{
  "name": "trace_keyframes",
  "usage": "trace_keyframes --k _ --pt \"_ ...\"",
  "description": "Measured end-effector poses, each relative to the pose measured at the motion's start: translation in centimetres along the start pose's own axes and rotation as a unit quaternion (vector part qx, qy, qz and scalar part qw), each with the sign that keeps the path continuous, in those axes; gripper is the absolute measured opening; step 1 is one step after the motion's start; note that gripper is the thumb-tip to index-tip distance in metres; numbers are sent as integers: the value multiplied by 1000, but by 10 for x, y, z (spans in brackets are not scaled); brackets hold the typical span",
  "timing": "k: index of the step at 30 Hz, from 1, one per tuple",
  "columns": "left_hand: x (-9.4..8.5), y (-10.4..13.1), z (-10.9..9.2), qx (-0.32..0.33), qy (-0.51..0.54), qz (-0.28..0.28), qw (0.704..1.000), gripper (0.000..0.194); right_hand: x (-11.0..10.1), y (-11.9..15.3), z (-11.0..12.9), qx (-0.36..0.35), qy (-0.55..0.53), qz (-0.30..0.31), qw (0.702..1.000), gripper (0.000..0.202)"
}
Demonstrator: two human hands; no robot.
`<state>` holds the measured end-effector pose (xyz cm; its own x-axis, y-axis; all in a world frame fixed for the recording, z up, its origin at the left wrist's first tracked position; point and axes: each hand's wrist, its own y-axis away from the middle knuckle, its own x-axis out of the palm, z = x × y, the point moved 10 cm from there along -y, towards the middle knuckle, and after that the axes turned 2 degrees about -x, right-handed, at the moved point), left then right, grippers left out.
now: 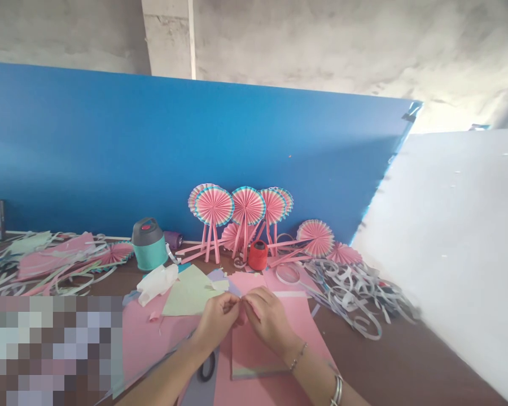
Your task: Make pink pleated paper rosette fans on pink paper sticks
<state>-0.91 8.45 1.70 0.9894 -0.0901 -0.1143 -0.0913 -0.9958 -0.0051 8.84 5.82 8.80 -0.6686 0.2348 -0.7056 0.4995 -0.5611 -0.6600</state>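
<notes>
My left hand (220,317) and my right hand (268,317) meet fingertip to fingertip. Both are closed in a pinch over the middle of the work surface. Whatever lies between the fingers is too small and too hidden to name; a little pink shows there. Below my right hand lies a pink paper stack (258,355) with a pale lower edge. Beside my left wrist, the dark handle loop of scissors (206,367) shows on grey-purple paper (198,392). A pale green paper sheet (186,296) lies beyond my left hand.
Several pink pleated paper fans (214,206) stand against the blue partition (110,141). A teal-and-grey container (149,245), a red container (258,256) and crumpled white plastic (157,283) sit in front. Curled paper strips (347,293) pile up at right, with more paper strips (68,270) at left.
</notes>
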Motion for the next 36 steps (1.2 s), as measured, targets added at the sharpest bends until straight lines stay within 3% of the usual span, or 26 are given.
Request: trace_keyframes --k 11,26,32,36 --pt "3 1 -4 10 5 8 1000 16 0 2 -11 37 -77 -8 996 21" --pt "2 1 2 -13 17 3 1000 25 -9 -1 -2 7 -30 -22 999 22" --pt "4 1 5 -34 23 10 999 27 -3 3 -20 95 -115 -40 988 14" --pt "-11 -4 11 -56 13 -32 998 30 -20 9 -72 244 -172 -83 951 15"
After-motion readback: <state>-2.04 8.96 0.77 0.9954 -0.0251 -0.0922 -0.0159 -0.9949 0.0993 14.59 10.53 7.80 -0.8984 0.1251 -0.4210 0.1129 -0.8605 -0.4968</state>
